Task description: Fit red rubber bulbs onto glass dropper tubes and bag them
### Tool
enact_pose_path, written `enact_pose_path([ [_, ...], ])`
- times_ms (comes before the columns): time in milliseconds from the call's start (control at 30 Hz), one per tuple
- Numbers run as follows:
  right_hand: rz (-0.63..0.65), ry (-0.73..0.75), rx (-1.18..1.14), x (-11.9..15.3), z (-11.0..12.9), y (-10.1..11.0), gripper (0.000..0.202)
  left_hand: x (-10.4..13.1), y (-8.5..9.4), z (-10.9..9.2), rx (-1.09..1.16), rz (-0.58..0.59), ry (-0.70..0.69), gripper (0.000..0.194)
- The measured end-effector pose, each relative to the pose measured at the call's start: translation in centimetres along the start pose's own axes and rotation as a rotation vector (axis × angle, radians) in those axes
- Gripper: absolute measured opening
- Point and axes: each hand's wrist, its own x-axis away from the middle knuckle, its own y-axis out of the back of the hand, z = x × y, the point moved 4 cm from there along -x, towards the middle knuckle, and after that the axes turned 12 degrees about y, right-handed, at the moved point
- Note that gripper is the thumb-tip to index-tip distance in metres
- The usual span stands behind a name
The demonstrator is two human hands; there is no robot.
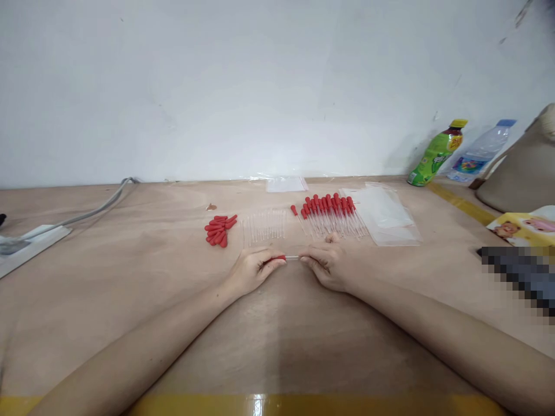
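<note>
Left hand (251, 270) pinched closed on red rubber bulb (281, 257) | right hand (326, 263) pinching thin clear tube (293, 258), I judge for alignment | both my side of clear-tube row (267, 226), loose red bulbs (220, 230) left of it, seemingly sorted

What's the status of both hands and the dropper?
Left hand gripping red rubber bulb; right hand pinching clear glass tube. Bulb and tube in line. Nothing seen between the hands besides them.

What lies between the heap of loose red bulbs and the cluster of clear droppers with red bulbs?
A row of thin, clear, uncapped tubes on the brown tabletop; the head view shows it.
</note>
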Motion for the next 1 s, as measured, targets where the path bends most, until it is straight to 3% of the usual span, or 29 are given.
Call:
enact_pose_path([
  [200,0.071,-0.101,-0.176,0.3,-0.9,-1.6,0.026,0.0,0.1,0.3,0.045,-0.008,0.040,0.016],
  [533,-0.137,0.312,0.326,0.5,-0.4,-0.4,0.024,-0.2,0.1,0.6,0.075,0.038,0.160,0.019],
  [700,-0.202,0.323,0.306,0.6,-0.2,-0.6,0.020,-0.2,0.1,0.4,0.052,0.042,0.138,0.019],
  [1000,-0.176,0.323,0.268,0.3,-0.1,-0.9,0.022,-0.1,-0.2,0.2,-0.016,0.058,0.064,0.020],
])
